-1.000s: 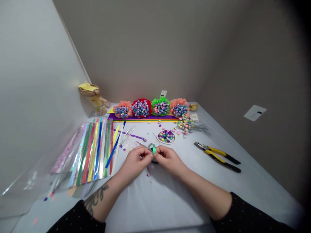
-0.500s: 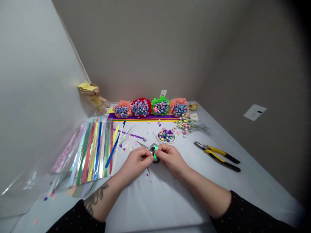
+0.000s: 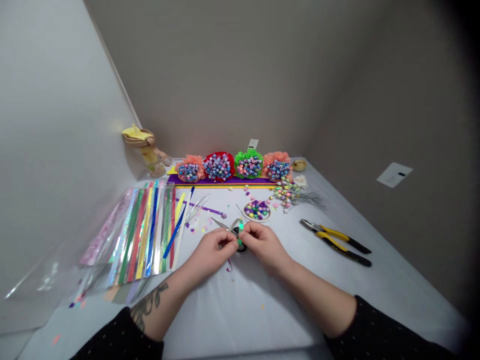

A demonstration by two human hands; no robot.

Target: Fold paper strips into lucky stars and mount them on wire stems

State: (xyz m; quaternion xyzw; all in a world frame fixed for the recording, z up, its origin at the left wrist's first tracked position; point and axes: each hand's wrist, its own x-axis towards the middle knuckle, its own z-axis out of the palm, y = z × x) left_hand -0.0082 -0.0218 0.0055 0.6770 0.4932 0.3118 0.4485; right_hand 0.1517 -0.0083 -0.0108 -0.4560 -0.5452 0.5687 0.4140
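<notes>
1. Sleeves of black, light-dotted fabric (image 3: 120,332) cover the upper forearms, nearest the camera.
2. The left hand (image 3: 212,250) has a narrow grip, thumb and forefinger pinching a thin, shiny green-and-silver strip (image 3: 241,225); the right hand (image 3: 264,245) pinches it too. One second ago the fingertips of both hands met; now the right ones sit slightly higher, apart from the left.
3. The strip curves in a small loop between the hands, above black-handled metal scissors (image 3: 218,223) on the white-covered table (image 3: 262,327).
4. Yellow-and-black pliers with a metal head (image 3: 337,242) lie to the right, and a clear plastic packet of multicoloured shiny strips (image 3: 142,235) to the left, both unmoved.
5. Beyond the hands, a shallow, pale-rimmed round dish (image 3: 256,220) holds small purple, pink and green stars (image 3: 257,209), also unchanged.
6. At the back, four ruffled bunches in orange, red and green (image 3: 249,165) stand in the same row as before.
</notes>
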